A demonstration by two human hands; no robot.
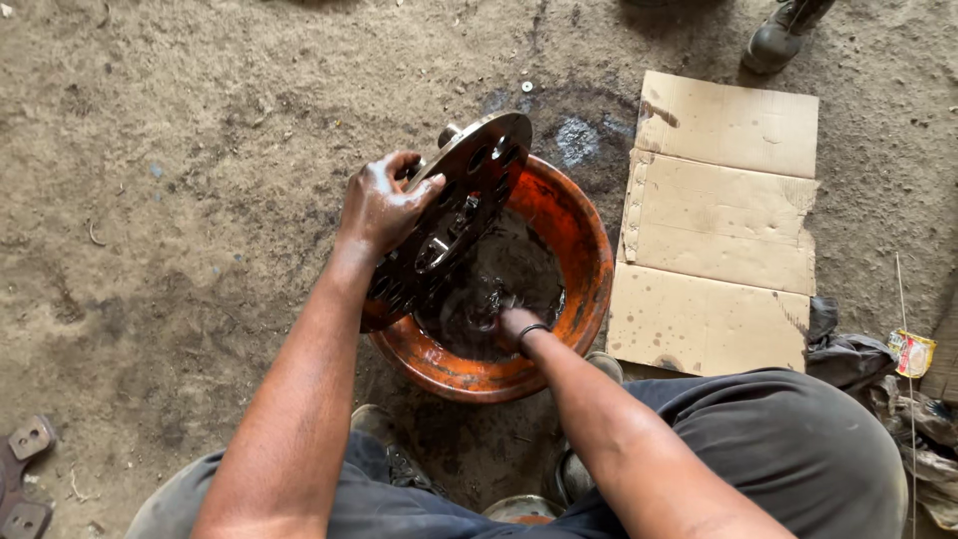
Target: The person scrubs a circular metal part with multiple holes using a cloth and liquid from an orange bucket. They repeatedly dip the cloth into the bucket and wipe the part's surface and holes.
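1. Head view, nearest: the person squats on the dirt floor [200, 150], dark grey trousers [788, 449] at the lower edge and both bare forearms reaching forward.
2. The right hand [511, 321] is sunk to the wrist in dark oily liquid [514, 269] inside the round orange metal basin [589, 250]; whether it is open or closed cannot be told. A thin black band sits on that wrist.
3. The left hand [384, 208] is closed over the upper rim of the round, perforated, rust-brown metal disc [449, 220], which stands tilted on edge, its lower part inside the basin's left side.
4. Condition of disc: oil-wet, ringed with round holes, with raised fittings at the centre and a stub projecting from its top edge.
5. Handling judgement: rigid and probably heavy; the oily film makes it slippery. The rim or the holes offer the surest purchase.
6. Farther: flattened brown cardboard sheets [718, 220] lie right of the basin; a boot [778, 40] stands at the far edge.
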